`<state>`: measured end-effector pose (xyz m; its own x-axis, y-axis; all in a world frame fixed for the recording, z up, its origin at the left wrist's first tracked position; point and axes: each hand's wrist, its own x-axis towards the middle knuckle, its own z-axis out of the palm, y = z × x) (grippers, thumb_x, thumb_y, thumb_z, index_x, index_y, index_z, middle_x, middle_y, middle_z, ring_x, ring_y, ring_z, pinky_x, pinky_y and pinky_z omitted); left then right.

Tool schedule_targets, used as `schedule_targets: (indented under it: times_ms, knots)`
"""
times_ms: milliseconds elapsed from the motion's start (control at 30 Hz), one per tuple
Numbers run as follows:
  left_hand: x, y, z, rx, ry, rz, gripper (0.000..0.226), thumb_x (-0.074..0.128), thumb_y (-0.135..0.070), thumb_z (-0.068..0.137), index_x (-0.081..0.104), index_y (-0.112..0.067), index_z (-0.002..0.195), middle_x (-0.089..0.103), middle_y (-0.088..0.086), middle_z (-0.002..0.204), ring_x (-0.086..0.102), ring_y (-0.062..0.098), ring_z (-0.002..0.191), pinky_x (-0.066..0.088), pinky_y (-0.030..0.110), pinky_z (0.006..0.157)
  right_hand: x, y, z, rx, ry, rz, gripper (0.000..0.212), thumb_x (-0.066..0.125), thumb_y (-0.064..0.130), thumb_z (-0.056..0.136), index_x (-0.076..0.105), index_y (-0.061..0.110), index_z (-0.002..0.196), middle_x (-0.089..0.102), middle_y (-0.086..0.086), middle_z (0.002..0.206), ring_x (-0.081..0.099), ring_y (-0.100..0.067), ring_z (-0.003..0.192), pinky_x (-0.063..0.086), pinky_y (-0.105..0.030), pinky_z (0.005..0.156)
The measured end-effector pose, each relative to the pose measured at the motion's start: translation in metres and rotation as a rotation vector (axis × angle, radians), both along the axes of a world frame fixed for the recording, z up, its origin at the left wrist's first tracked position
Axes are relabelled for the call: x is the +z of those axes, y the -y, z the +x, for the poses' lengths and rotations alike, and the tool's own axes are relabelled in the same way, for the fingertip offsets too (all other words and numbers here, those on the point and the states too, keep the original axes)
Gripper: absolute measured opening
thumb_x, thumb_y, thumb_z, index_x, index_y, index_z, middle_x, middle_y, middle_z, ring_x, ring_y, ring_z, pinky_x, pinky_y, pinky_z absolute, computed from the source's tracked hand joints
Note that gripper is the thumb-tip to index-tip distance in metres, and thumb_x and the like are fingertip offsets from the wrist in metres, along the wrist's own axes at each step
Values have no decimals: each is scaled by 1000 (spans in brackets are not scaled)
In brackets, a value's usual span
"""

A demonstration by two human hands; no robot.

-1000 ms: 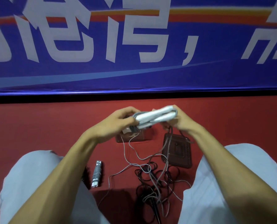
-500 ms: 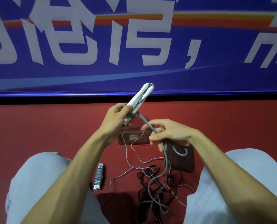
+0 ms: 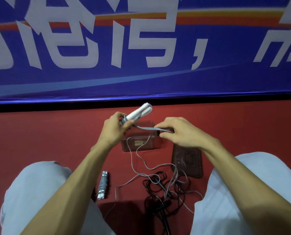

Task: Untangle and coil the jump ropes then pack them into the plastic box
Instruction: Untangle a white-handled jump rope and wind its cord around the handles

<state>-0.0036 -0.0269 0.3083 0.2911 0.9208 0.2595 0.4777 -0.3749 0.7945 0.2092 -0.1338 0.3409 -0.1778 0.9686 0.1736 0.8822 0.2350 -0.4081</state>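
— Left hand (image 3: 115, 129)?
— Its fingers (image 3: 128, 123) curl round two white handles (image 3: 138, 112), tips tilted up and right.
— Right hand (image 3: 183, 133)?
— Palm down; it pinches the grey rope (image 3: 148, 128), which runs straight from the handles above the plastic box (image 3: 138, 145).
— Floor (image 3: 56, 133)?
— Black rope tangle (image 3: 158, 187), lying loose.

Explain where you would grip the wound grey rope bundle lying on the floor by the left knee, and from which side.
Pinch the wound bundle across its middle, coming down from above. It lies flat on the red floor, long and narrow, so fingers can close on its two long sides; the wraps should keep it together.
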Motion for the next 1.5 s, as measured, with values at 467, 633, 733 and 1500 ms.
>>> schedule_targets:
  times_ms: [467, 633, 733, 1500]
  knots:
    - [4, 26, 11, -543, -507, 116, 23, 68, -16, 83, 56, -28, 99, 55, -12, 77, 51, -1, 64, 37, 12, 59, 1, -4, -3, -171, -361, 280, 10, 77, 20, 79, 67, 21, 76, 68, 5, 72, 61, -11, 67, 44, -19, 62]
    - [2, 34, 15, -547, -554, 139, 39, 72, -54, 74, 55, -24, 92, 59, -6, 73, 54, 15, 68, 42, 26, 60, -1, -8, -6, -165, -449, 242, 8, 77, 15, 78, 69, 16, 76, 70, -4, 74, 65, -23, 68, 51, -29, 61]
    - [1, 38, 16, -513, -569, 180, 68, 63, -82, 59, 63, -27, 100, 63, -5, 73, 58, 13, 65, 49, 36, 62, -2, -9, -9, -141, -468, 198, 10, 77, 13, 78, 69, 17, 75, 69, -5, 74, 64, -20, 65, 48, -18, 56]
    - [40, 38, 6, -273, 646, -445, 24, 52, -23, 66, 60, -3, 78, 52, 8, 57, 34, 15, 36, 26, 20, 43, -4, -12, 0, -51, -1070, -265, 16, 54, 3, 92, 63, 9, 103, 59, -13, 81, 39, -12, 34, 16, -18, 33]
